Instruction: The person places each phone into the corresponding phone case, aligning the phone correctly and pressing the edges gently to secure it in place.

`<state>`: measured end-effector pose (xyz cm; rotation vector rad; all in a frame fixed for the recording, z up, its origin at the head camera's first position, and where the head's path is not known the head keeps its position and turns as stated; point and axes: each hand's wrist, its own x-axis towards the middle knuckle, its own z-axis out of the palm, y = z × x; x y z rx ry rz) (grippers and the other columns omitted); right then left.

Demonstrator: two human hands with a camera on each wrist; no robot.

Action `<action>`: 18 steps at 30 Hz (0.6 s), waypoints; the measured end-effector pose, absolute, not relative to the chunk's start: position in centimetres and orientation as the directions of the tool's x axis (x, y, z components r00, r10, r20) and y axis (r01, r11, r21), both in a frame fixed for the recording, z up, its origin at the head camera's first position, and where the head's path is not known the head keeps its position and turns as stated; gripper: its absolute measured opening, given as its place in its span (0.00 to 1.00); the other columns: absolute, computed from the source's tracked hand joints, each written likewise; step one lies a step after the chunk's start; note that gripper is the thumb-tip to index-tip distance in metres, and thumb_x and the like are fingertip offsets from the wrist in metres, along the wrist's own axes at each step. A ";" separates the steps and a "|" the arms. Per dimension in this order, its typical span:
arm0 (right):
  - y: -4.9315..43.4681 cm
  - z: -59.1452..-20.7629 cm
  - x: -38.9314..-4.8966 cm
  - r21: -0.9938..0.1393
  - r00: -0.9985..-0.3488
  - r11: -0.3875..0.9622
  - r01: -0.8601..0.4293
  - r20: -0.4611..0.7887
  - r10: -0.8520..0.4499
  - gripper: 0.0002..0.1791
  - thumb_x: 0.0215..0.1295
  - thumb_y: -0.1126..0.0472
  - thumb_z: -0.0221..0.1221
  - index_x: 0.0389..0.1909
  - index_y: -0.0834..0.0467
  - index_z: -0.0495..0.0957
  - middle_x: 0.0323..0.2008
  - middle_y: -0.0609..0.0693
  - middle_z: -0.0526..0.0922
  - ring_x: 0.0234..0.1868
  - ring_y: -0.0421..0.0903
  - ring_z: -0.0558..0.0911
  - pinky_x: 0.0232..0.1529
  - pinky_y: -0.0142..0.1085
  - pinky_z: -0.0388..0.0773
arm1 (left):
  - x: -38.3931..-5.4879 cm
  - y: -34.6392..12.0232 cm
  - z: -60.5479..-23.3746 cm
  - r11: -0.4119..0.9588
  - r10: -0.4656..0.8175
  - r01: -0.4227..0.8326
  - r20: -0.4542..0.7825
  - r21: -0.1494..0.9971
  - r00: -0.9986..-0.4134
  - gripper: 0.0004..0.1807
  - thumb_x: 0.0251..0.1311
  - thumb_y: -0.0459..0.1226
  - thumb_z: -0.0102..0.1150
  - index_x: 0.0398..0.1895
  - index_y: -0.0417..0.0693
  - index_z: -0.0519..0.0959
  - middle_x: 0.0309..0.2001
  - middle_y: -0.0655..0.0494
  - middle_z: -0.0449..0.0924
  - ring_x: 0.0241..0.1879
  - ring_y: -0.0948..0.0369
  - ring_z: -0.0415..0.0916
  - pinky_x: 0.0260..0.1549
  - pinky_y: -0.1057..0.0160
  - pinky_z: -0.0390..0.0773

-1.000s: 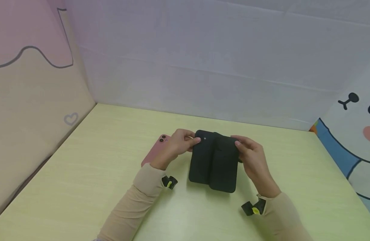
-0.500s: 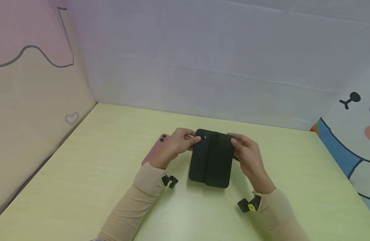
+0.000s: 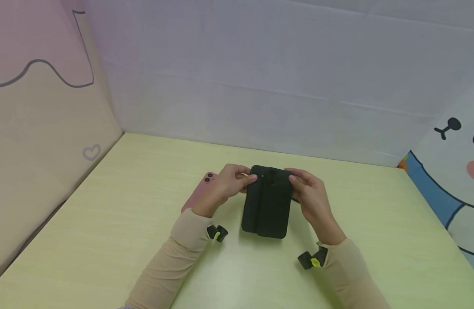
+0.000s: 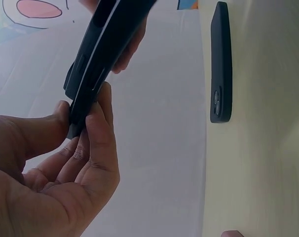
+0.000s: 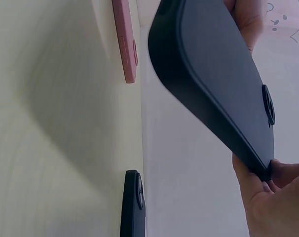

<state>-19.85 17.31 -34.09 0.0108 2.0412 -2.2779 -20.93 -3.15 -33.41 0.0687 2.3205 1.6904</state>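
Note:
Two black phones are held up together above the table, overlapping face to back. My left hand (image 3: 231, 184) pinches the upper left corner of the rear phone (image 3: 250, 210), its thumb beside the camera. My right hand (image 3: 310, 195) pinches the upper right corner of the front phone (image 3: 274, 210), which covers most of the rear one. In the left wrist view the two phones (image 4: 102, 49) lie closely together, edge-on. From the right wrist, the front phone (image 5: 223, 74) looks tilted, with a round camera ring; the rear phone is mostly hidden there.
A pink phone (image 3: 200, 191) lies on the pale table (image 3: 144, 180) beside my left forearm. Another dark phone (image 4: 221, 64) lies on the table behind my right hand, mostly hidden in the head view. A whitish wall (image 3: 260, 86) stands along the back.
My right hand has moved left with its black phone, so that it overlaps more of the phone in my left hand. My left hand has barely moved.

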 end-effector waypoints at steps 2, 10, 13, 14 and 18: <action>17.2 -34.1 -19.9 -0.992 -0.996 -0.108 0.072 -0.066 -0.057 0.14 0.67 0.69 0.48 0.51 0.66 0.71 0.30 0.38 0.83 0.33 0.35 0.81 0.35 0.27 0.78 | -20.9 -3.1 -33.5 0.311 0.199 -0.114 -0.182 0.943 -0.963 0.20 0.61 0.38 0.55 0.54 0.37 0.72 0.44 0.43 0.81 0.38 0.54 0.82 0.50 0.54 0.75; 16.9 -34.0 -20.0 -0.991 -0.995 -0.105 0.079 -0.072 -0.065 0.15 0.67 0.69 0.48 0.53 0.68 0.69 0.30 0.38 0.83 0.33 0.35 0.81 0.35 0.28 0.79 | -21.0 -3.1 -33.5 0.277 0.218 -0.101 -0.165 0.956 -0.962 0.19 0.61 0.36 0.55 0.53 0.36 0.73 0.44 0.42 0.81 0.38 0.53 0.82 0.48 0.56 0.76; 16.9 -34.1 -20.0 -0.991 -0.995 -0.104 0.085 -0.078 -0.070 0.16 0.67 0.69 0.48 0.54 0.68 0.69 0.31 0.38 0.83 0.34 0.35 0.82 0.35 0.28 0.79 | -21.0 -3.1 -33.7 0.266 0.219 -0.102 -0.163 0.959 -0.962 0.19 0.61 0.36 0.55 0.53 0.36 0.73 0.44 0.41 0.81 0.38 0.53 0.82 0.47 0.56 0.77; 16.8 -34.1 -20.1 -0.990 -0.994 -0.106 0.088 -0.081 -0.071 0.16 0.67 0.69 0.48 0.54 0.68 0.69 0.31 0.38 0.83 0.34 0.35 0.82 0.35 0.28 0.79 | -21.1 -3.1 -33.7 0.263 0.220 -0.101 -0.161 0.960 -0.962 0.18 0.61 0.35 0.55 0.52 0.36 0.73 0.44 0.41 0.81 0.38 0.53 0.82 0.47 0.57 0.77; 16.8 -34.2 -20.2 -0.988 -0.994 -0.121 0.095 -0.087 -0.073 0.14 0.67 0.69 0.48 0.52 0.66 0.71 0.31 0.39 0.83 0.34 0.35 0.82 0.35 0.29 0.79 | -21.1 -3.0 -33.8 0.246 0.229 -0.100 -0.158 0.964 -0.960 0.16 0.61 0.35 0.54 0.50 0.35 0.75 0.42 0.41 0.82 0.36 0.54 0.82 0.44 0.57 0.78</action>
